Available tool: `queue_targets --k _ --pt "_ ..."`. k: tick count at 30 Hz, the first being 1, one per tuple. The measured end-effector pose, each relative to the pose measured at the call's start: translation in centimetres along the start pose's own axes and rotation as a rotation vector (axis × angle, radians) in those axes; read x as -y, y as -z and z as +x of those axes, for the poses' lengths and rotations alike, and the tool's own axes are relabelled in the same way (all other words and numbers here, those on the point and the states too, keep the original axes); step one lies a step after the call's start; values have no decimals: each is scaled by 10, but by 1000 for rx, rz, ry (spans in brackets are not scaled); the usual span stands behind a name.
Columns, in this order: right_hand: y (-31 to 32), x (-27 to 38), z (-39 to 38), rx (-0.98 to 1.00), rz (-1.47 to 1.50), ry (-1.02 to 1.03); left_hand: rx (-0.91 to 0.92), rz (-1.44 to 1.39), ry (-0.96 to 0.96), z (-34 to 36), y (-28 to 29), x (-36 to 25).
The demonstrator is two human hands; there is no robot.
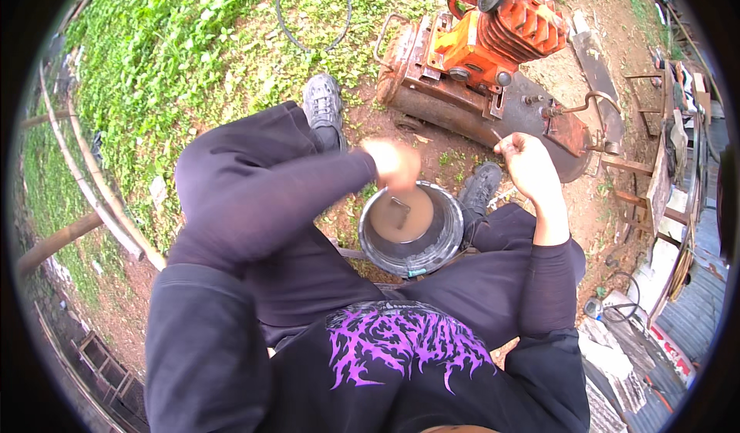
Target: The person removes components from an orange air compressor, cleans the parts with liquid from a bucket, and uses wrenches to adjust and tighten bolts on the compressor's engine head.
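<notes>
My left hand (pixel 393 163) is blurred by motion just above a dark bucket (pixel 443 236) of murky brown water, in which a rectangular object (pixel 398 214) sits partly submerged. I cannot make out what that hand holds, if anything. My right hand (pixel 520 155) is raised right of the bucket, its fingers pinched around a small thin item (pixel 499 137) that is too small to name. Beyond both hands stands an orange air compressor (pixel 482 47) on a rusty tank (pixel 455 109).
A black hose loop (pixel 339 24) lies on grass at the back. Curved poles (pixel 92 178) run along the left. Boards, corrugated sheets (pixel 697 271) and a cable (pixel 632 294) are piled at the right. My shoes (pixel 322 101) flank the bucket.
</notes>
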State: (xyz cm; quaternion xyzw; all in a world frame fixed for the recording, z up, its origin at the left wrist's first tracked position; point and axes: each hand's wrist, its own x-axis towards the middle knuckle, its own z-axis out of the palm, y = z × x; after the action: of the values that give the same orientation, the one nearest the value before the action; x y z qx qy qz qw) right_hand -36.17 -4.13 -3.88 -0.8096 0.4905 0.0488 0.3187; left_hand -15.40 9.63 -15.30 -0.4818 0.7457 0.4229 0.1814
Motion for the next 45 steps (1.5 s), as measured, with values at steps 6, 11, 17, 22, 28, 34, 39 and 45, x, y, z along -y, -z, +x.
queue_targets --k 6,11,17,22,28,34,39,45 --pt "-1 4 0 4 1 -4 88 -87 335 141 -208 -71" --pt "-5 -13 -10 -8 16 -39 -116 -277 551 185 -251 -73" --pt "-3 -9 -1 17 -56 -45 -32 -429 564 196 -274 -46" --pt "-6 -13 5 1 -26 30 -30 -364 511 172 -244 -45" --pt "-5 -36 4 -95 -19 144 20 -434 270 90 -110 -47" --pt "18 -33 -11 -142 70 218 -965 -1172 115 -7 25 -35" --pt "14 -46 -11 -266 -5 333 -1879 -310 313 58 91 -21" --pt "10 -63 -11 -288 -93 441 -1803 -246 356 115 47 -45"
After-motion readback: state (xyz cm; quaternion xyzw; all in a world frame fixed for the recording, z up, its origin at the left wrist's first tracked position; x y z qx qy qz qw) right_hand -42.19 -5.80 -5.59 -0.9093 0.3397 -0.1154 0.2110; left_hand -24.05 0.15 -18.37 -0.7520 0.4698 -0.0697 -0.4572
